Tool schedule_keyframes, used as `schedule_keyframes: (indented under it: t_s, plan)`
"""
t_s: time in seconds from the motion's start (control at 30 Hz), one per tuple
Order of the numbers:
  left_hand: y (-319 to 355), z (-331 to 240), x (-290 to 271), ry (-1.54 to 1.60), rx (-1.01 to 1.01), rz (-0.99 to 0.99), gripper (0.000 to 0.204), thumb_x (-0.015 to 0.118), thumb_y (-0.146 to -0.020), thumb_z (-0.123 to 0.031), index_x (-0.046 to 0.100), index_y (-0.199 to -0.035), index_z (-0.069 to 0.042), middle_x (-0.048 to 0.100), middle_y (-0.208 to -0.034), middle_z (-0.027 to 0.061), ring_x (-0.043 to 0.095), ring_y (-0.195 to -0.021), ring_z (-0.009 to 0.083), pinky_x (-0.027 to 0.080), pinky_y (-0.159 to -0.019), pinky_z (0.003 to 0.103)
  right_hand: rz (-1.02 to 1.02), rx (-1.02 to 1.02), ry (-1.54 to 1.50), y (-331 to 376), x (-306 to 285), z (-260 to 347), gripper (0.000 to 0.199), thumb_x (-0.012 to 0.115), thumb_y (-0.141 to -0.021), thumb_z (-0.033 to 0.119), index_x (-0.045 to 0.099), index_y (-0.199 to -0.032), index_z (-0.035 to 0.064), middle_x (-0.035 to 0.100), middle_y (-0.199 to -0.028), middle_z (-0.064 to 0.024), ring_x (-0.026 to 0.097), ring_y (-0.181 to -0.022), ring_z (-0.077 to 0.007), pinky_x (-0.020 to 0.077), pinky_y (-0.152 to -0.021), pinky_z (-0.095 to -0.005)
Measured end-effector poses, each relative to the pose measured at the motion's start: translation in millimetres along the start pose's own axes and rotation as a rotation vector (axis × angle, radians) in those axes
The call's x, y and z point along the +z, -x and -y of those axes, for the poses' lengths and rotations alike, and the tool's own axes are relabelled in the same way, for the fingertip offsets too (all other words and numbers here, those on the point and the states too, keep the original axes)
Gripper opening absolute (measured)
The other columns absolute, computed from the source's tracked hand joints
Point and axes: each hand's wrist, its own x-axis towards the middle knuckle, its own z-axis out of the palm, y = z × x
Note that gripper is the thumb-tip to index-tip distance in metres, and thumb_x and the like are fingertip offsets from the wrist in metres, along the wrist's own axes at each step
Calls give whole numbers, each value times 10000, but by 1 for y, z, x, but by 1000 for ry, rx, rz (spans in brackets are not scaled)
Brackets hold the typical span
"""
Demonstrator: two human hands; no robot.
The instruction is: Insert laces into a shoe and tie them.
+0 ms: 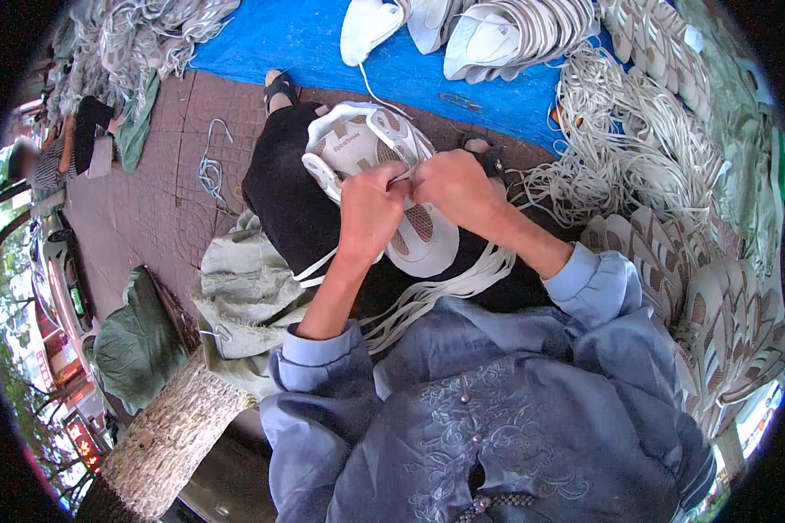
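A white and beige shoe upper [349, 150] with brown mesh patches lies across my black-clothed lap. Both my hands are closed over its lacing area, fingertips nearly touching. My left hand [371, 209] pinches at the left side of the opening. From the right, my right hand [456, 187] pinches at the same spot. A short bit of white shoelace seems to show between the fingers, though most of it is covered. Below the upper, a bundle of loose white laces [462, 286] hangs across my lap.
Stacked shoe uppers [532, 39] sit on a blue tarp [279, 39] ahead. At right lie a heap of white laces [619, 144] and more stacked uppers [724, 305]. A pale cloth sack [244, 279] and a tree trunk [174, 436] are at left. Another person [52, 161] sits far left.
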Motion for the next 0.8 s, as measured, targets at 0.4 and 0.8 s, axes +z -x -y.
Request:
schedule_keyframes:
  t_s: [0.4, 0.8]
  plan:
    - [0, 6, 4, -95, 115, 31, 199, 461, -713, -17, 591, -863, -34, 571, -767, 185, 567, -721, 319, 437, -632, 375, 37, 246, -403, 15, 3, 6, 97, 614, -638, 118, 589, -654, 25, 552, -574, -78, 542, -463, -168, 425, -455, -268]
    - [2, 16, -1, -33, 98, 35, 142, 444, -714, 6, 551, -807, -6, 561, -728, 191, 556, -690, 336, 432, -602, 397, -314, -19, -86, 1, -17, 4, 389, 693, -548, 118, 489, -875, 65, 565, -660, -78, 584, -611, -236, 443, -486, -327]
